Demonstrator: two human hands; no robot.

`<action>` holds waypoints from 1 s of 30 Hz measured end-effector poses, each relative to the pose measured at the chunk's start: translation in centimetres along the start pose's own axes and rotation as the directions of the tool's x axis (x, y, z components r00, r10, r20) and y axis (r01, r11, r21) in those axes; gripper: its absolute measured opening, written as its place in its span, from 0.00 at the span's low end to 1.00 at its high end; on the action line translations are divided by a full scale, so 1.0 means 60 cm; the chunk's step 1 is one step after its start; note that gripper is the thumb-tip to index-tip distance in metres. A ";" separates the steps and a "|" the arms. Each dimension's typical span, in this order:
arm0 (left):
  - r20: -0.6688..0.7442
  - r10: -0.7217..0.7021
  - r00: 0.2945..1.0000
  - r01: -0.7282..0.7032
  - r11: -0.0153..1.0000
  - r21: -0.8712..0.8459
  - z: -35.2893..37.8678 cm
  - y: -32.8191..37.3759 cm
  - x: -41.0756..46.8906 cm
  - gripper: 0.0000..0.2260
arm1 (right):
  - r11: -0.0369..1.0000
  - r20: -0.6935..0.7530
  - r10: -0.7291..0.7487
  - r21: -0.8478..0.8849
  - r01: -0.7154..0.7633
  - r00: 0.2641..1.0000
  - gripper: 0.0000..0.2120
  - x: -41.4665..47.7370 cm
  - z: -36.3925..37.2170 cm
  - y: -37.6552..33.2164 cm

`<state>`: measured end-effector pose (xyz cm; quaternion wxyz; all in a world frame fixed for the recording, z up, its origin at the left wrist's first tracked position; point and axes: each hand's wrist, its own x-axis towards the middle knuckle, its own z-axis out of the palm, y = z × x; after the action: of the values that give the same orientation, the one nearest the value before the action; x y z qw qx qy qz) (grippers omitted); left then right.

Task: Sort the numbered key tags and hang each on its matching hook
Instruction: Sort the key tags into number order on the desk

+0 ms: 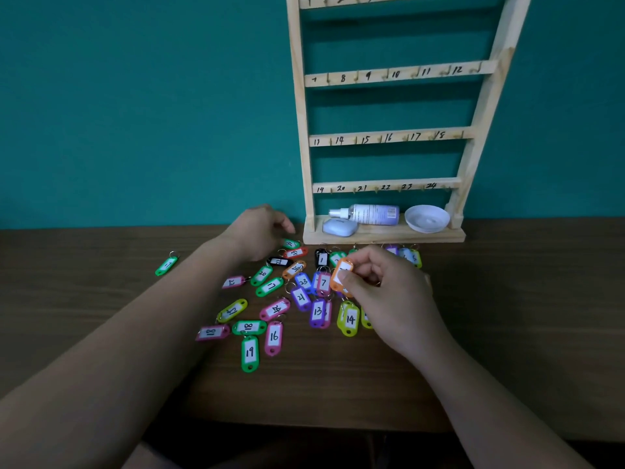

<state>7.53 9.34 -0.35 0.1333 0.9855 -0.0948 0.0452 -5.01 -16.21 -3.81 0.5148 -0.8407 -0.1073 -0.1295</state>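
The right hand (378,282) pinched a light, stiff orange key tag (341,273) by its plastic body above the worktop (507,316), probably leaving its ring free for hooking. The left hand (257,231) hovered loosely curled, empty.

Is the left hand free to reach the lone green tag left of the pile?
Probably yes. The lone green tag lies by itself on the table, nothing over it, left of the left hand and forearm. The right hand, pinching an orange tag, is clear.
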 end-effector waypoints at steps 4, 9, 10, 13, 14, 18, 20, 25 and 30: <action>0.054 0.022 0.998 -0.023 1.000 0.016 0.001 0.001 0.015 0.07 | 1.000 -0.007 -0.004 -0.019 0.004 1.000 0.04 0.001 -0.001 0.001; 0.050 -0.026 0.998 0.026 1.000 0.011 0.007 0.004 0.019 0.04 | 1.000 0.006 0.001 -0.031 -0.001 1.000 0.04 -0.001 -0.003 0.003; 0.047 -0.041 0.998 0.039 0.999 0.024 0.007 0.004 0.019 0.04 | 1.000 0.005 0.003 -0.029 -0.003 1.000 0.04 -0.001 -0.003 0.004; 0.040 -0.082 0.996 0.080 0.996 0.047 0.005 0.005 0.020 0.07 | 1.000 0.001 0.015 -0.016 -0.015 1.000 0.04 0.000 -0.003 0.004; 0.046 -0.099 0.994 0.098 0.994 0.038 0.004 0.005 0.021 0.08 | 1.000 -0.001 0.016 -0.020 -0.016 1.000 0.04 0.000 -0.002 0.003; 0.103 -0.184 0.977 0.191 0.980 -0.062 0.001 -0.002 0.019 0.08 | 1.000 -0.002 0.019 -0.014 -0.019 1.000 0.04 0.000 -0.002 0.003; 0.097 -0.204 0.974 0.213 0.972 -0.097 -0.001 -0.007 0.017 0.07 | 1.000 -0.002 0.020 -0.011 -0.020 1.000 0.04 -0.001 -0.002 0.003; 0.059 -0.261 0.964 0.267 0.933 -0.239 -0.011 -0.017 0.007 0.05 | 1.000 0.007 0.015 -0.024 -0.014 1.000 0.04 -0.001 -0.007 0.001; 0.096 -0.325 0.941 0.324 0.782 -0.532 -0.015 -0.019 -0.027 0.05 | 0.999 0.032 0.027 0.042 -0.028 0.999 0.04 0.002 -0.015 -0.001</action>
<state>6.09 10.92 0.02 0.4110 0.9091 0.0673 -0.0064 -4.99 -17.01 -3.32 0.5323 -0.8330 -0.1065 -0.1067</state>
